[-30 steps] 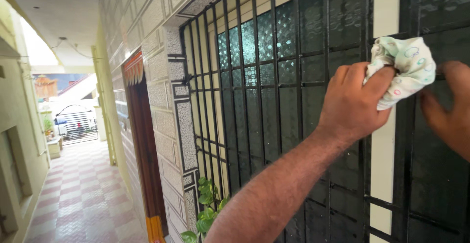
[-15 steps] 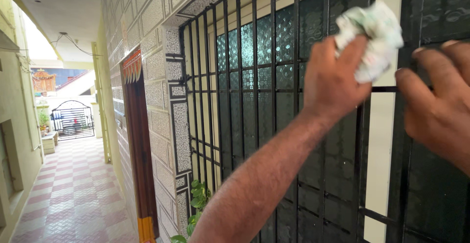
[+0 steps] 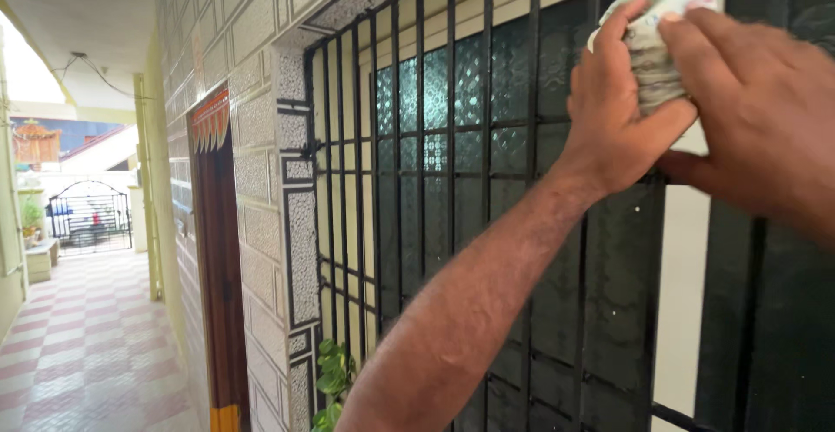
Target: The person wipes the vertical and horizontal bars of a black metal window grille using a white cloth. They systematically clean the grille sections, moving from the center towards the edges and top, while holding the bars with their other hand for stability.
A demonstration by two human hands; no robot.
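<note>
A crumpled white cloth with a pale green print [image 3: 668, 23] is pressed high against the black metal window grille [image 3: 450, 188]. My left hand [image 3: 613, 114] reaches up from below and is closed around the cloth's left side. From the right, my right hand [image 3: 757, 110] has its fingers over the cloth and its thumb under it, and it grips the same bundle. Behind the bars sits dark patterned glass [image 3: 435, 93]. Both hands hide most of the cloth.
A cream window frame strip [image 3: 687, 310] runs down between the bars. Left of the window are a textured tiled wall [image 3: 261, 180] and a brown doorway [image 3: 222, 293]. A green plant [image 3: 330, 380] grows below. A corridor with a checked floor [image 3: 78, 354] leads to a distant gate [image 3: 87, 214].
My left hand has carried the cloth upward along the grille. My right hand has moved in from the right edge and taken hold of the cloth too.
</note>
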